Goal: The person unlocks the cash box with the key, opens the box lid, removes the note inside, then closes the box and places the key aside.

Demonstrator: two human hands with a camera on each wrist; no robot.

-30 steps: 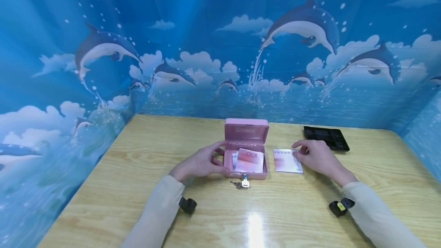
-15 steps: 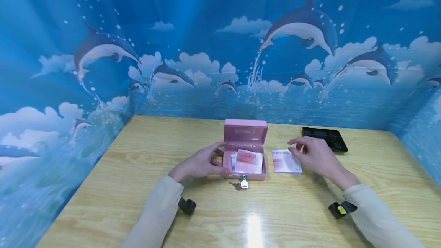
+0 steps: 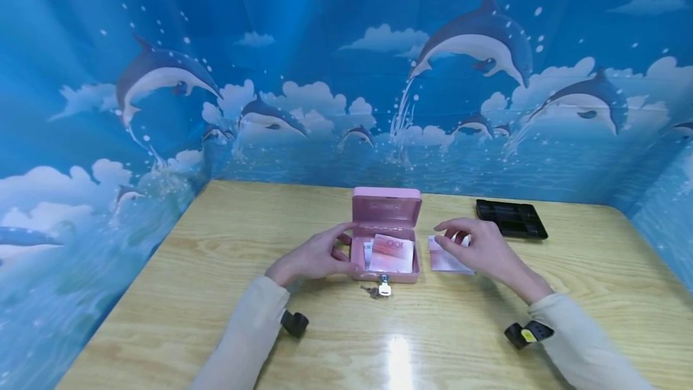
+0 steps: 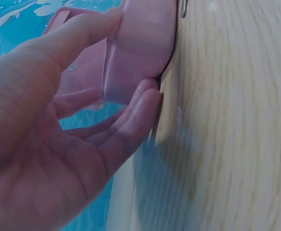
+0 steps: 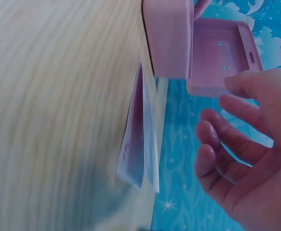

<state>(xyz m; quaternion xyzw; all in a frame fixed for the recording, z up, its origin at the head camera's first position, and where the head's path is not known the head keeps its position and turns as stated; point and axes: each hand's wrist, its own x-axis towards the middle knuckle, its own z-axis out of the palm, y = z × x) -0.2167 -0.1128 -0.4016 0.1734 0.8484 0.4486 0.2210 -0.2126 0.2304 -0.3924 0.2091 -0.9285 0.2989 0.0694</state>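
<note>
The pink metal cash box (image 3: 386, 212) stands on the table with its lid raised. Pink and white banknotes (image 3: 392, 256) marked 100 lie inside it. My left hand (image 3: 318, 254) holds the box's left end, thumb toward the front corner and fingers toward the back, as the left wrist view also shows. Right of the box lies a folded banknote (image 3: 449, 262), its leaves slightly spread in the right wrist view. My right hand (image 3: 483, 250) hovers over this folded note with loosely bent fingers and nothing in them. A key (image 3: 384, 289) sits in the box's front lock.
A second key (image 3: 372, 290) hangs beside the lock. Behind my right hand, a black compartment tray (image 3: 518, 219) lies near the table's far edge. The wooden table (image 3: 325, 342) backs onto a blue dolphin curtain (image 3: 325, 29).
My right hand has moved left, away from the folded note's right edge and over the note, uncovering more of the black tray. My left hand and the cash box have stayed put.
</note>
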